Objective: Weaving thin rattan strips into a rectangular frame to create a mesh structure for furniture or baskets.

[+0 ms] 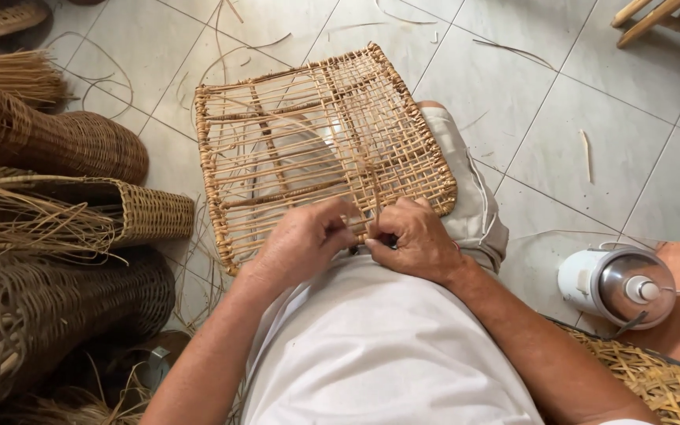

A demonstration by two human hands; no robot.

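A square wicker panel rests on the person's lap and knee, its far corner tilted toward the tiled floor. Both hands work at its near edge. The left hand has its grip pinched together on a thin cane strand where it meets the frame, and the right hand is curled tight just beside it, fingers pressed on the same strand and the rim (exactly which finger does the holding is hidden by the knuckles). The strand rises from between the hands up across the open bars.

To do this bit well, I judge the strand should be kept taut while one hand pins the last wrap flat against the rim, so it cannot slacken as the other feeds it through the next gap. Wraps should lie snug side by side, matching the finished border.

To the left stand woven baskets and bundles of loose cane; at the right, a white kettle sits on the floor near a woven mat.
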